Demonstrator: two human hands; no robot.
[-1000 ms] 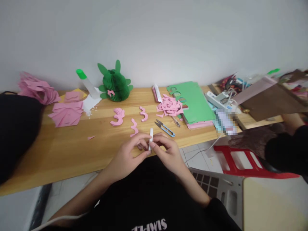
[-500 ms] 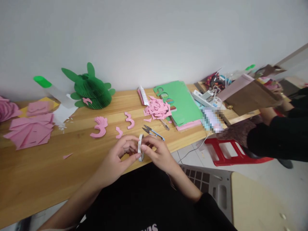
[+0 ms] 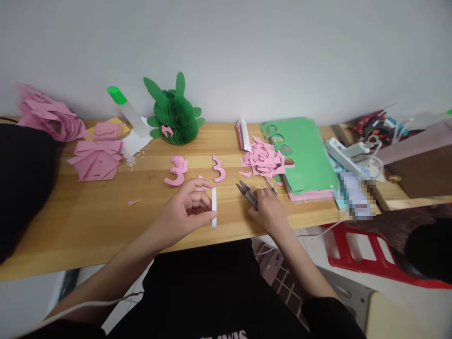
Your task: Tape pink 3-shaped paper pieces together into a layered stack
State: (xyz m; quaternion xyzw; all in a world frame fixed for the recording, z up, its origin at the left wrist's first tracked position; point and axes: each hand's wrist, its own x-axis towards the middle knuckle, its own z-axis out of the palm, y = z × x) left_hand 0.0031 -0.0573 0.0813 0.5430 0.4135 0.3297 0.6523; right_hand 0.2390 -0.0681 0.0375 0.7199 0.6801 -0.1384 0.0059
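Note:
A narrow roll of white tape stands nearly edge-on between the thumb and fingers of my left hand, just above the table's front part. My right hand is closed around the handle end of a pair of thread snips, whose dark blades point away to the left. Beyond the tape lie curved pink paper cut-outs: one wavy piece, a stacked bunch and a small piece partly hidden by my left fingers.
A green honeycomb paper figure stands near the wall. Pink scraps lie beside green paper sheets. Folded pink paper and a green-capped bottle are left. A power strip and red stool are right.
My right hand has let go of the tape, moved right and closed on the snips. My left hand keeps the tape. The view has turned left, bringing a dark shape in at the left edge.

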